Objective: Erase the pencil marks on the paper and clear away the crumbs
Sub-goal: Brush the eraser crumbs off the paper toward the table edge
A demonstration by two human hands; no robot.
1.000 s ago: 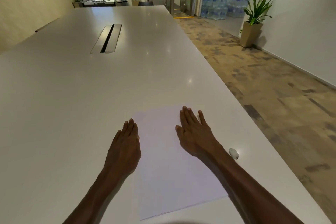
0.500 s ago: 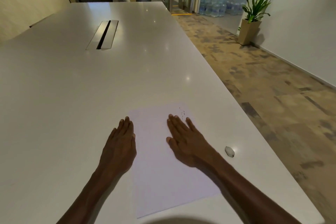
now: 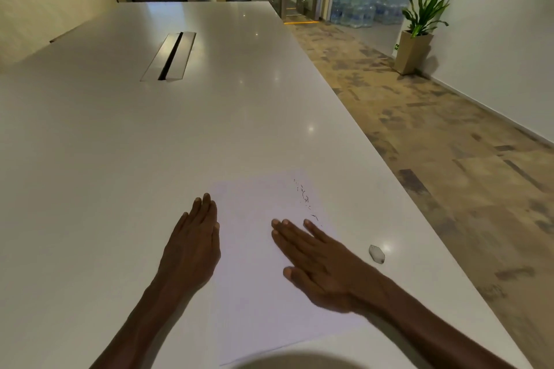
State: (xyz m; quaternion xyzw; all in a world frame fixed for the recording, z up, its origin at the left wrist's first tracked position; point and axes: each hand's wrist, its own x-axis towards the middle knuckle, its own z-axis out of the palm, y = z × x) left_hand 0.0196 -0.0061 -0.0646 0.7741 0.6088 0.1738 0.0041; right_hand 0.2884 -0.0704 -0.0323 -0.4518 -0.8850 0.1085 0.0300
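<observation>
The paper point(image 3: 254, 263) lies flat near the front edge of the white table point(image 3: 120, 159). The left hand point(image 3: 192, 246) rests on its left edge, the right hand point(image 3: 317, 263) on its middle — both flat, fingers straight, holding nothing. Dark crumbs point(image 3: 305, 196) dot the far right corner — the eraser point(image 3: 376, 253) sits just right of the sheet.

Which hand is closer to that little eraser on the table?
The right hand, flat on the paper, lies just left of the eraser. The left hand rests at the paper's far left edge.
</observation>
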